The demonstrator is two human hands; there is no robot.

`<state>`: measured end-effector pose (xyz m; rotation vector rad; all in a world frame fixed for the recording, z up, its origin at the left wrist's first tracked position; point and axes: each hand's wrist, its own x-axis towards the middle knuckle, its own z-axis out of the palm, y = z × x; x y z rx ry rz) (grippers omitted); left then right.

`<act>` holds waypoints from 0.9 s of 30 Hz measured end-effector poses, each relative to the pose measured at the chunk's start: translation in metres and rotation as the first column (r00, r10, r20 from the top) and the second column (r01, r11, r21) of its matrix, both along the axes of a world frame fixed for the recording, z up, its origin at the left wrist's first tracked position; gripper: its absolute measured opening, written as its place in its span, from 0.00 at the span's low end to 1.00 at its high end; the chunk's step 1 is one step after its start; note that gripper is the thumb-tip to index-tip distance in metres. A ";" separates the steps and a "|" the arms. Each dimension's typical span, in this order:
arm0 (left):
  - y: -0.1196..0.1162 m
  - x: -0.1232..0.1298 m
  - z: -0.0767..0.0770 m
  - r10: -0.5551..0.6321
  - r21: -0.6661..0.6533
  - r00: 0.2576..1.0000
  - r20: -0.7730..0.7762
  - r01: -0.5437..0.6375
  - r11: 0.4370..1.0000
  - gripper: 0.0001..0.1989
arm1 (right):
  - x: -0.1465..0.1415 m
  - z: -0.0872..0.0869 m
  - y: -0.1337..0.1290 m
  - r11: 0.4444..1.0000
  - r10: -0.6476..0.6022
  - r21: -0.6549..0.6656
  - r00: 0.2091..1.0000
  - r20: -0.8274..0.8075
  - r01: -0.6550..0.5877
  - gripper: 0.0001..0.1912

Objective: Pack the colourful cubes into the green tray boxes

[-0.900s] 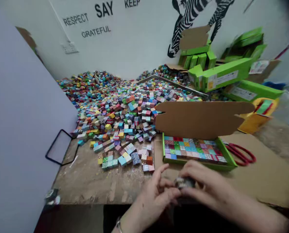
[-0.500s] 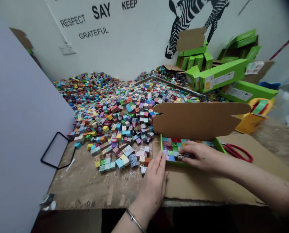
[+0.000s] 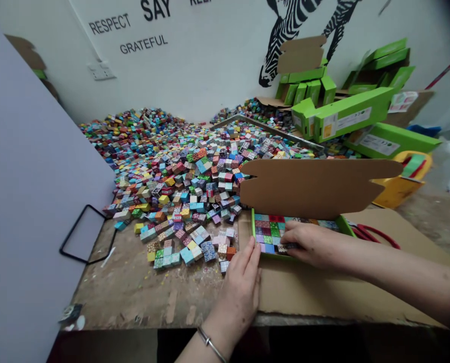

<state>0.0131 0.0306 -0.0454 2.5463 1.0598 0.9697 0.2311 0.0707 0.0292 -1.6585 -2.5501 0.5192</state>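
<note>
On my feed, the left hand (image 3: 243, 282) rests against the open green box (image 3: 253, 226) and the right hand (image 3: 311, 244) reaches inside
I see the left fingers straight and close together at the box's near left corner; the right fingers bend down narrow onto dark patterned cubes (image 3: 282, 248) in the near row, and I cannot tell whether they pinch or only press. The box sits on a cardboard sheet (image 3: 323, 292) at the near right of the desk (image 3: 130, 297), its brown lid (image 3: 315, 186) raised on the far side, red-handled scissors (image 3: 379, 236) just right, a heap of loose cubes (image 3: 198, 171) to the left
</note>
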 end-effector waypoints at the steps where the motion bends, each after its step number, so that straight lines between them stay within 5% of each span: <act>1: 0.000 0.000 0.000 0.001 0.001 1.000 0.000 -0.001 1.000 0.30 | -0.003 0.002 0.001 0.999 -0.019 -0.034 1.000 0.010 0.020 0.05; 6: -0.001 0.001 0.001 0.008 -0.009 1.000 0.002 -0.008 1.000 0.30 | -0.006 0.008 0.010 0.967 -0.127 -0.221 0.992 0.012 0.127 0.09; 9: -0.001 0.001 0.002 0.014 -0.016 1.000 0.003 -0.014 1.000 0.29 | 0.001 0.010 0.009 0.966 -0.078 -0.253 0.994 -0.075 0.057 0.08; 19: -0.002 0.001 0.002 -0.001 0.006 0.999 0.044 0.001 1.000 0.27 | 0.001 -0.002 -0.001 0.984 -0.055 -0.174 0.997 -0.055 0.044 0.09; 22: -0.006 -0.002 0.005 0.004 0.069 0.995 0.095 -0.011 0.998 0.27 | -0.003 -0.002 -0.001 0.998 -0.052 -0.044 0.993 -0.102 0.048 0.11; 27: -0.018 -0.015 0.013 0.225 0.183 0.939 0.260 -0.276 0.944 0.21 | -0.056 0.001 0.000 0.985 0.099 0.162 0.949 -0.300 -0.052 0.13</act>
